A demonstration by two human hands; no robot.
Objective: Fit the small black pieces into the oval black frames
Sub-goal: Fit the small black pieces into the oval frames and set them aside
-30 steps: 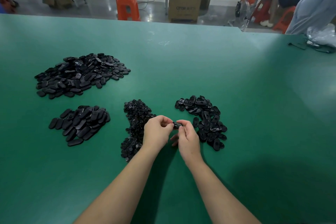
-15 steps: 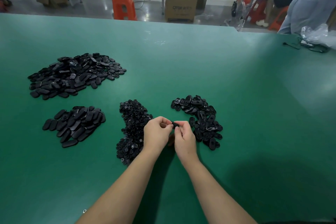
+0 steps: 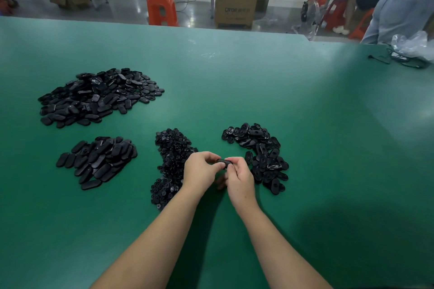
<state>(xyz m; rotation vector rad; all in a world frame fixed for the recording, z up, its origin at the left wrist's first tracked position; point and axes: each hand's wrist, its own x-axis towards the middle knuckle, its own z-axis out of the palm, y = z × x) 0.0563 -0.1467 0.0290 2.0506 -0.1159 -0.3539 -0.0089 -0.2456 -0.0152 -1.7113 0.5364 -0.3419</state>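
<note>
Fingers (image 3: pixel 234 164) of both hands pinch one oval frame (image 3: pixel 222 162), mostly hidden; small piece inside indiscernible.

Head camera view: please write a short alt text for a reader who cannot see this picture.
Two bare hands, left hand and right hand, pinch one oval black frame between them over a green table. A pile of small black pieces lies left of the hands, a pile of oval frames to the right, and two more black piles further left.

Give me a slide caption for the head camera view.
Both hands grip one oval black frame between four black piles.
</note>
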